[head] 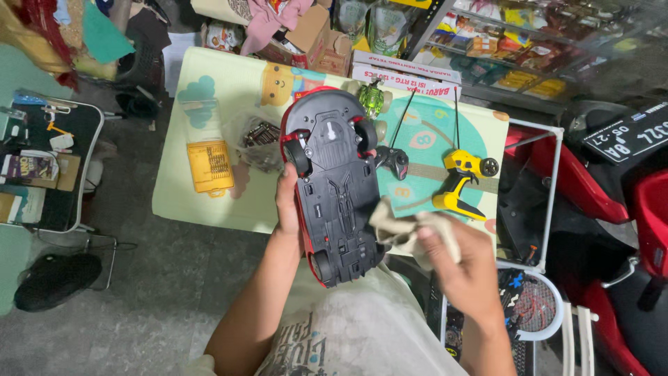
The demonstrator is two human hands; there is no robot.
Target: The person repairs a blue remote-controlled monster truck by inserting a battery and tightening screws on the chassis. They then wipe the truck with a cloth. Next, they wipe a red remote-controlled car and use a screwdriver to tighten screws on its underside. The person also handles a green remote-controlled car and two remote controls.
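Note:
A red toy car (334,184) is turned upside down, its black underside and wheels facing me. My left hand (287,202) grips its left side and holds it up in front of my body. My right hand (465,268) is closed on a beige cloth (400,226), which touches the car's right edge near the rear wheel. Beyond the car, on a pale play mat (209,202), lie a black remote control (394,161) with a thin antenna and a yellow pistol-grip remote (460,182).
A yellow bit case (211,166), a bag of screws (259,139) and a green toy vehicle (372,99) lie on the mat. Cardboard boxes and shelves stand behind. A small black table (49,167) is at left, a red scooter (619,209) and white rack (550,202) at right.

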